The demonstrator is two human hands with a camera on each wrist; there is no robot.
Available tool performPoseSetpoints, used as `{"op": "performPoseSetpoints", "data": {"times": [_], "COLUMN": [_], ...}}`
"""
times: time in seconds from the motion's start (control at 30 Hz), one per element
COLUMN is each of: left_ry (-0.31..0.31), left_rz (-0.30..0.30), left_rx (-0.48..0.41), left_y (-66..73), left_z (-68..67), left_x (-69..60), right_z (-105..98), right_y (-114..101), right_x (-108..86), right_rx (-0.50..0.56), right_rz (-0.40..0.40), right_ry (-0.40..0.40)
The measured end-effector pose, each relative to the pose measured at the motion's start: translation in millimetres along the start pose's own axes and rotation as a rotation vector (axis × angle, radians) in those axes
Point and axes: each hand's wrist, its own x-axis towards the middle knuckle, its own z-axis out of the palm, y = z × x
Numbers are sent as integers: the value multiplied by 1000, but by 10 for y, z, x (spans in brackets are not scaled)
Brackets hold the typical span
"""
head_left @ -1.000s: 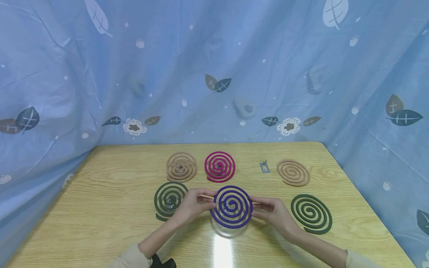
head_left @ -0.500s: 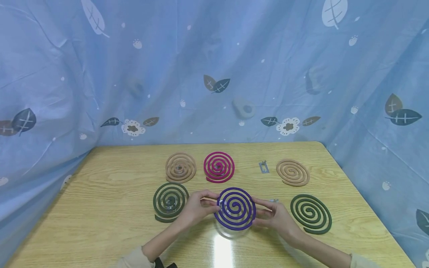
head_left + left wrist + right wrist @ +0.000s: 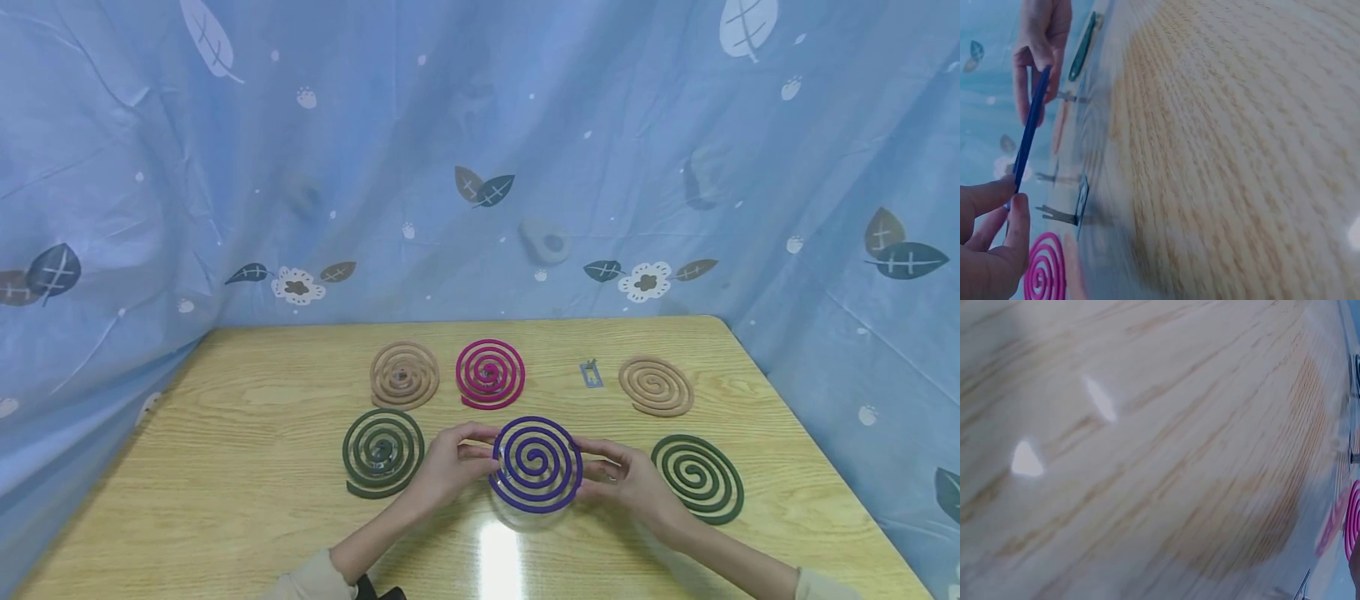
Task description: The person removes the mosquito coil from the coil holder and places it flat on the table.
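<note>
Both hands hold a purple spiral coil (image 3: pixel 535 456) above the table. My left hand (image 3: pixel 442 468) pinches its left edge and my right hand (image 3: pixel 639 485) grips its right edge. Edge-on in the left wrist view, the coil (image 3: pixel 1030 128) stretches between the left hand (image 3: pixel 991 250) and the right hand (image 3: pixel 1042 37), clear of the tabletop. Below it, a small metal stand (image 3: pixel 1082 199) with an upright prong rests on the table. Part of a metal stand shows through the coil's left side in the head view.
Left of the hands lies a green coil (image 3: pixel 383 452) over a metal stand. Farther back are a tan coil (image 3: pixel 402 376), a pink coil (image 3: pixel 490 374), a metal stand (image 3: pixel 592 374) and another tan coil (image 3: pixel 656 386). A second green coil (image 3: pixel 696 476) lies at right.
Both hands and the purple coil have shifted a little to the right. The metal piece behind the coil now shows nearer its left edge. The other coils have stayed put.
</note>
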Motion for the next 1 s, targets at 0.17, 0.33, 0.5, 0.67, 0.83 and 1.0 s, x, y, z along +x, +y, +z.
{"op": "performPoseSetpoints", "data": {"times": [0.17, 0.33, 0.5, 0.67, 0.83, 1.0], "left_ry": [-14, -21, -12, -5, -4, 0], "left_rz": [-1, -14, -18, -34, -35, -22], "left_rx": [-22, -28, -18, 6, 25, 40], "left_y": [-10, -5, -17, -28, -30, -32], "left_z": [24, 64, 106, 158, 209, 249], "left_x": [-7, -9, -18, -30, -43, -56], "right_z": [-24, -49, -73, -92, -123, -152], "right_y": [14, 30, 41, 44, 49, 65], "right_x": [-11, -37, -68, -96, -127, -131], "right_rx": [15, -23, -17, -25, -36, -57], "right_rz": [-33, -26, -33, -73, -55, -57], "right_ry": [-17, 24, 26, 28, 71, 99]}}
